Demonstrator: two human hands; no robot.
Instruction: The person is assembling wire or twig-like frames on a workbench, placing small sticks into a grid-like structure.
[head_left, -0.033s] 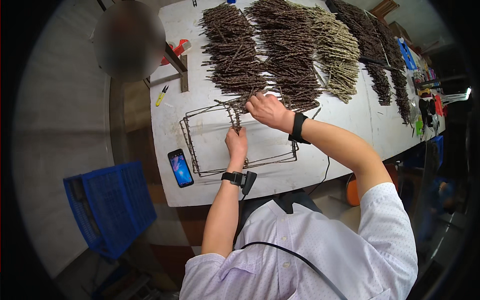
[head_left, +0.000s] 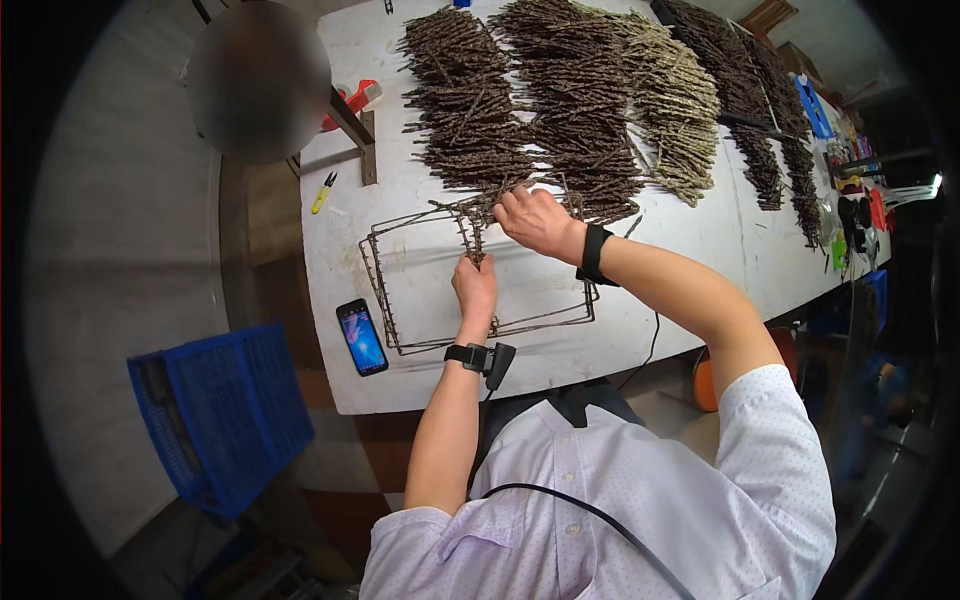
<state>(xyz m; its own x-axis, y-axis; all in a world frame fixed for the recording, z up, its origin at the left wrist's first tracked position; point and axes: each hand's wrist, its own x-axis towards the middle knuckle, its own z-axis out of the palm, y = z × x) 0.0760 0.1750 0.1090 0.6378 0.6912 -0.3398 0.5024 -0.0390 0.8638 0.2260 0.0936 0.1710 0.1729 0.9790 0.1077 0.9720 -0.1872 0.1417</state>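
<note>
A rectangular double frame of thin, dark, knobbly wire or twig (head_left: pixel 380 298) lies on the white table before me. My left hand (head_left: pixel 475 290) is closed around the frame's middle strip, where brown twigs (head_left: pixel 471 233) run along it. Just above and to the right, my right hand (head_left: pixel 538 220) has its fingers curled and pinched over brown twigs at the frame's far edge. Its fingertips are partly hidden, and the exact piece between them is too small to make out. Beyond the hands, large heaps of dark brown twigs (head_left: pixel 465 100) reach close to the frame.
A phone (head_left: pixel 361 338) with a lit screen lies left of the frame. Yellow snips (head_left: pixel 323 193) and a red tool (head_left: pixel 362 96) by a metal stand (head_left: pixel 368 150) are farther left. Pale twigs (head_left: pixel 675 120) lie at right. A blue crate (head_left: pixel 225 410) stands beside the table.
</note>
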